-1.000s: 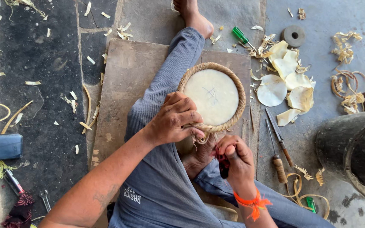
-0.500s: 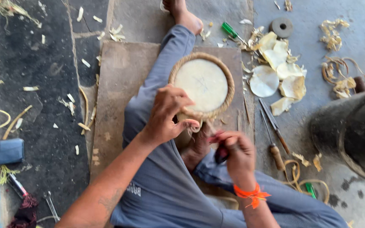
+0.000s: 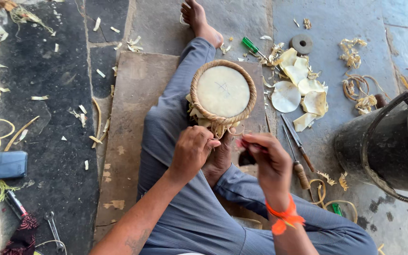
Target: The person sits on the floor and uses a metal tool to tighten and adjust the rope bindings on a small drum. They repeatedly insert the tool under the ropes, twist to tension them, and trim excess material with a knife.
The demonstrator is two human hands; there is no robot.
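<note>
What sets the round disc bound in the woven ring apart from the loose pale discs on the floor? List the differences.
The bound disc is a full circle held inside a braided ring and rests on the person's leg; the loose discs have no rim and lie overlapping on the stone floor. The bound disc looks flat and taut; several loose discs are curled or irregular. Both are pale cream and thin.

Black bucket [image 3: 383, 146], green screwdriver [image 3: 251, 46], pale discs [image 3: 286, 96] (perhaps hide).

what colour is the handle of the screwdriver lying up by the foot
Green: the screwdriver has a green handle, seen in the head view, lying on the stone floor near the bare foot.
</note>
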